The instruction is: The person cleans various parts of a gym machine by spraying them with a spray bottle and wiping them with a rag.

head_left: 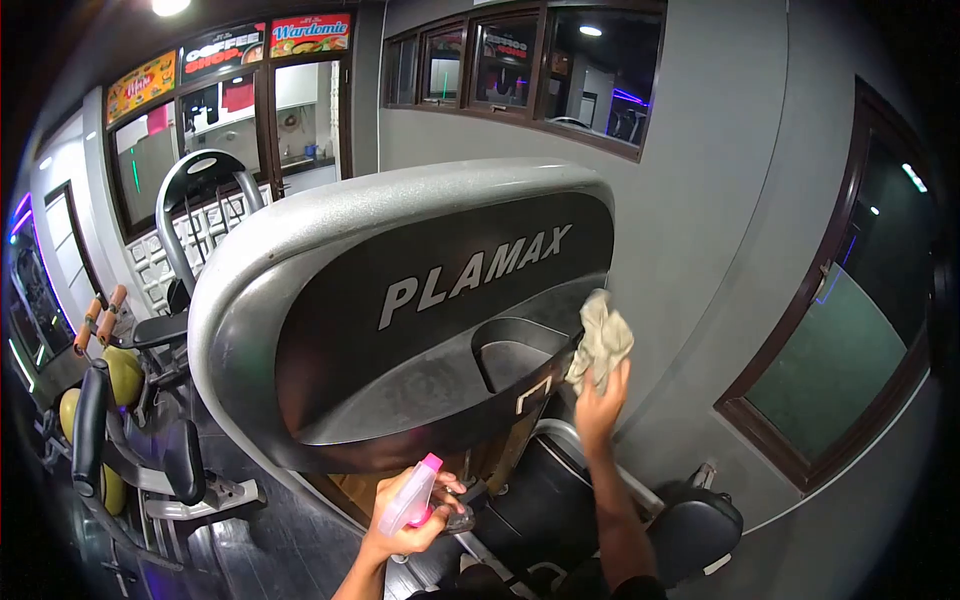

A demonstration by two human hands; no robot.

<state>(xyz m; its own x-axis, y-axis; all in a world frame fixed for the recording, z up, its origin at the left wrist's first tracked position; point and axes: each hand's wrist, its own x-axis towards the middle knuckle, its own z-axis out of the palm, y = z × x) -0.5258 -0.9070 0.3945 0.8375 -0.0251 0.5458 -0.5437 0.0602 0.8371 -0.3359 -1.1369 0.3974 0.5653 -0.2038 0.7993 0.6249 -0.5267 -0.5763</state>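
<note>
My left hand [405, 520] is wrapped round a spray bottle with a clear and pink head [412, 498], its pink nozzle pointing up and away. In my right hand [600, 415] is a crumpled pale cloth [602, 340], raised at the right end of the gym machine's cover. That cover [440, 290] is dark with a silver rim and carries the word PLAMAX. Below the lettering runs a dusty-looking grey ledge [410, 395] with a recessed holder [515, 360] near its right end. The cloth overlaps the ledge's right edge in this view.
At the left stand other gym machines with black pads [180, 460] and orange-brown grips [105, 310]. A black padded seat [700, 530] is low on the right. Behind it are a grey wall [710, 200] and a brown-framed door [830, 330]. Windows line the back.
</note>
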